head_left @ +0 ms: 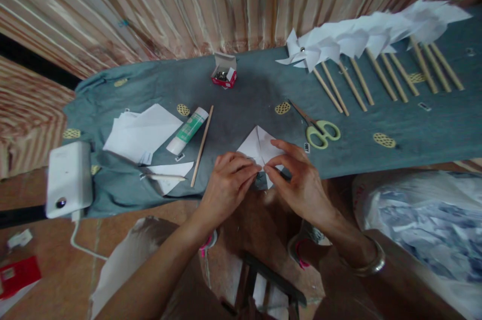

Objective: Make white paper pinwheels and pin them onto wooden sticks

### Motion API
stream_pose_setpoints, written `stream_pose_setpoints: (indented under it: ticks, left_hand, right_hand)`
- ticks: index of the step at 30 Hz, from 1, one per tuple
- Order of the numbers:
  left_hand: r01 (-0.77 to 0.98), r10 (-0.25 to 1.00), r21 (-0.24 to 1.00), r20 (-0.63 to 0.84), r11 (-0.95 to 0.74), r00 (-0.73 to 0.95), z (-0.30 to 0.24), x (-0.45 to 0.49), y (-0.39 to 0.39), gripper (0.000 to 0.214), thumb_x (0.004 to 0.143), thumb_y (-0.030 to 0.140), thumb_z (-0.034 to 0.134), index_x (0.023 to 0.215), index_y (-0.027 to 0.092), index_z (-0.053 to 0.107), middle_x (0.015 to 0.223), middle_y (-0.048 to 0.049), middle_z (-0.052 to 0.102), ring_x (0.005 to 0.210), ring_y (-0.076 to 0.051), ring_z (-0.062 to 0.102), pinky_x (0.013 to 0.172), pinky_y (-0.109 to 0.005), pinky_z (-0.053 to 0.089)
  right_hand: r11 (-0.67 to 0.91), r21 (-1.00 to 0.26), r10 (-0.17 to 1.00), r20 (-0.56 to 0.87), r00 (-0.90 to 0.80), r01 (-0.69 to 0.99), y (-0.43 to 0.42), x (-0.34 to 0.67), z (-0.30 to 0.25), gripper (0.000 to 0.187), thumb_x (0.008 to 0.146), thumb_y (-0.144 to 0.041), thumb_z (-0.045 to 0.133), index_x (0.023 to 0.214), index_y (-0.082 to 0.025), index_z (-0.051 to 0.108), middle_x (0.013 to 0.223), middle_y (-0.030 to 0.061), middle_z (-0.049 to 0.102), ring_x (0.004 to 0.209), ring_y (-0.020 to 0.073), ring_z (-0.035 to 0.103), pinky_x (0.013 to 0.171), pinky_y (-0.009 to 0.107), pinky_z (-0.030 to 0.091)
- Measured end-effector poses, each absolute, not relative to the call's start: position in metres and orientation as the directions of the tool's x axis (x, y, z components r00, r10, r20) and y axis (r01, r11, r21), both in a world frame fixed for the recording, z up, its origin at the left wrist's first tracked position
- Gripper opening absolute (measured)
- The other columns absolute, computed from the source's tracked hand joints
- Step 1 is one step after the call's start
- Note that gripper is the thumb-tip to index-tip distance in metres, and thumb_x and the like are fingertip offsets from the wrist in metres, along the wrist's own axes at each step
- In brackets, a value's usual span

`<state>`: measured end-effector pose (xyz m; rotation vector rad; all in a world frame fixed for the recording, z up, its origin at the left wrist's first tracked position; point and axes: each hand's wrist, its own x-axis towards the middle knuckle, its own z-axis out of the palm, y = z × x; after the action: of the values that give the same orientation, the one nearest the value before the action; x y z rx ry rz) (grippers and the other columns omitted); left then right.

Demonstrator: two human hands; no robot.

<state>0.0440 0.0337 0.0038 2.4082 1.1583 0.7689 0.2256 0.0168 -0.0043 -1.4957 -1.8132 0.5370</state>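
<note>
White square paper sheet (255, 148) at the near edge of the teal cloth-covered bench (248, 99): slit or crease apparently made, curling and mounting seemingly outstanding, judging by white paper pinwheels (350, 42) on pale wooden sticks (381, 75). One corner points to the bench's far side; no clear long axis. Left hand (229, 179) and right hand (301, 177) pinch it, fingers nearly closed.

Ten wooden sticks (352, 86) show among the white pinwheels (324, 52), whose heads overlap too much to count. There is one folded paper (269, 145), one pair of scissors (312, 122), one glue stick (187, 131), one loose rod (202, 146), one pencil (165, 177), one red box (233, 79), one bangle (379, 262) and one plastic bag (363, 192). The piled sheets (145, 129) cannot be counted.
</note>
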Motion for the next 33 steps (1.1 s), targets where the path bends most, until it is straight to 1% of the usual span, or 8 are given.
stream_pose_setpoints:
  ticks: [12, 21, 26, 30, 33]
  left_hand:
    - [0.591, 0.788, 0.530, 0.309, -0.607, 0.532, 0.0039, 0.0421, 0.0374, 0.017, 0.090, 0.020, 0.057, 0.101, 0.021, 0.070, 0.097, -0.0058, 0.070, 0.097, -0.020, 0.057, 0.081, -0.036, 0.043]
    - [0.592, 0.795, 0.545, 0.281, -0.593, 0.538, 0.0040, 0.0415, 0.0378, 0.018, 0.090, 0.021, 0.056, 0.101, 0.022, 0.070, 0.097, -0.0059, 0.070, 0.097, -0.020, 0.057, 0.083, -0.037, 0.045]
    - [0.595, 0.793, 0.539, 0.280, -0.597, 0.541, 0.0045, 0.0412, 0.0372, 0.018, 0.090, 0.020, 0.056, 0.102, 0.021, 0.070, 0.097, -0.0061, 0.069, 0.097, -0.020, 0.057, 0.083, -0.037, 0.045]
    - [0.595, 0.794, 0.542, 0.276, -0.594, 0.541, 0.0043, 0.0408, 0.0371, 0.018, 0.090, 0.020, 0.056, 0.101, 0.021, 0.070, 0.097, -0.0057, 0.070, 0.097, -0.020, 0.057, 0.083, -0.037, 0.044]
    - [0.588, 0.792, 0.548, 0.275, -0.595, 0.545, 0.0045, 0.0409, 0.0373, 0.017, 0.090, 0.020, 0.056, 0.100, 0.020, 0.070, 0.097, -0.0056, 0.070, 0.097, -0.020, 0.057, 0.083, -0.037, 0.044]
  right_hand:
    - [0.228, -0.715, 0.967, 0.246, -0.068, 0.661, 0.0166, 0.2256, -0.0024, 0.010, 0.084, -0.021, 0.060, 0.076, -0.020, 0.065, 0.123, 0.0122, 0.063, 0.117, 0.0281, 0.056, 0.099, 0.047, 0.045]
    - [0.241, -0.712, 0.963, 0.259, -0.073, 0.660, 0.0164, 0.2259, -0.0028, 0.008, 0.085, -0.020, 0.059, 0.078, -0.022, 0.064, 0.123, 0.0113, 0.063, 0.118, 0.0281, 0.056, 0.100, 0.049, 0.044]
    - [0.244, -0.714, 0.962, 0.266, -0.068, 0.656, 0.0164, 0.2255, -0.0025, 0.008, 0.085, -0.020, 0.057, 0.086, -0.023, 0.065, 0.123, 0.0108, 0.063, 0.117, 0.0281, 0.057, 0.099, 0.050, 0.045]
    - [0.259, -0.698, 0.959, 0.271, -0.088, 0.668, 0.0159, 0.2260, -0.0031, 0.014, 0.087, -0.020, 0.056, 0.096, -0.021, 0.066, 0.125, 0.0120, 0.062, 0.118, 0.0279, 0.056, 0.101, 0.049, 0.045]
    - [0.300, -0.659, 0.947, 0.294, -0.131, 0.690, 0.0150, 0.2264, -0.0035, 0.020, 0.089, -0.020, 0.053, 0.105, -0.019, 0.065, 0.126, 0.0130, 0.060, 0.119, 0.0280, 0.054, 0.102, 0.049, 0.044]
